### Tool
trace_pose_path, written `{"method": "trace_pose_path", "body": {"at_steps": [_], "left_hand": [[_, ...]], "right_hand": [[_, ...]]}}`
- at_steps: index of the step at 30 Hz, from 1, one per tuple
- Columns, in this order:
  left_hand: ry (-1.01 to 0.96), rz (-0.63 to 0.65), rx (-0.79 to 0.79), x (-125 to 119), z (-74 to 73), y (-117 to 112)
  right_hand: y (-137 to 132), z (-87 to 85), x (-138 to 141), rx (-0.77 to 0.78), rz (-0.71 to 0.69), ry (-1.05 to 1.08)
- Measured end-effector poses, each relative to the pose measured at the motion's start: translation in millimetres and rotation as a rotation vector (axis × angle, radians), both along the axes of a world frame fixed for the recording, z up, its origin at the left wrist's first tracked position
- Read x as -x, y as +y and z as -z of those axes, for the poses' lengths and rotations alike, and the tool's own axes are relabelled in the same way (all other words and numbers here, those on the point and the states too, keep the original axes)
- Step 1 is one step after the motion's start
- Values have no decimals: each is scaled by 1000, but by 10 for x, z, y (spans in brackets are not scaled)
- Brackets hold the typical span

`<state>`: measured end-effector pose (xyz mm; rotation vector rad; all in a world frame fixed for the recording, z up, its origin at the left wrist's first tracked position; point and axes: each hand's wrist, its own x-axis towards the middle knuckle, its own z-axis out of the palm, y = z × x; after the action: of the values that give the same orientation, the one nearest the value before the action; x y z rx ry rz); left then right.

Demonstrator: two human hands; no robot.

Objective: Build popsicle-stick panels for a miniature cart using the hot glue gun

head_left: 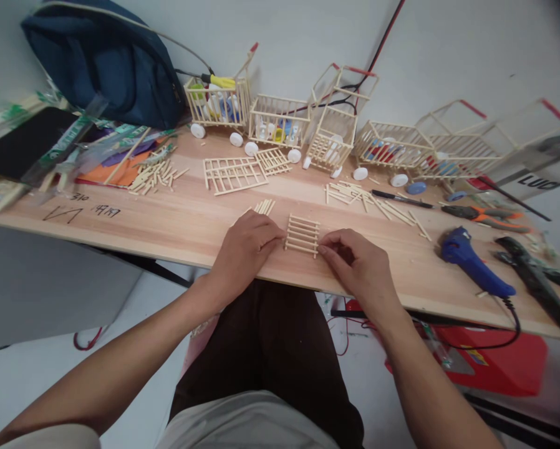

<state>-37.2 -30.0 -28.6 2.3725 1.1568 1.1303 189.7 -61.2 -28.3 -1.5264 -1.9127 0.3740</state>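
A small ladder-like panel of thin wooden sticks (302, 235) lies flat on the table, several parallel rungs across two side sticks. My left hand (247, 251) rests on the wood with its fingers drawn together, their tips at the panel's left edge. At the lower right corner, thumb and forefinger of my right hand (360, 260) pinch the panel. Just behind my left hand is a row of short loose sticks (264, 207), partly covered by it. Two finished stick grids, a larger one (236, 176) and a smaller one (274, 161), lie farther back.
Miniature stick carts (280, 118) with white wheels line the wall. Loose sticks (156, 176) lie left, more sticks (350, 193) right. A blue glue gun (474, 262), orange-handled pliers (488, 217) and a black pen (401, 198) are at right; a blue bag (106, 62) stands back left.
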Motion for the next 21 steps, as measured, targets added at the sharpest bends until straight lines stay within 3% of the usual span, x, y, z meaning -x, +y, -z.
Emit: {"method": "trace_pose_path", "body": {"at_steps": [11, 21], "left_hand": [[102, 49, -120, 2, 41, 17], [102, 55, -122, 8, 30, 12]], "right_hand": [[-1, -40, 37, 33, 15, 24], [-45, -59, 46, 57, 25, 35]]}}
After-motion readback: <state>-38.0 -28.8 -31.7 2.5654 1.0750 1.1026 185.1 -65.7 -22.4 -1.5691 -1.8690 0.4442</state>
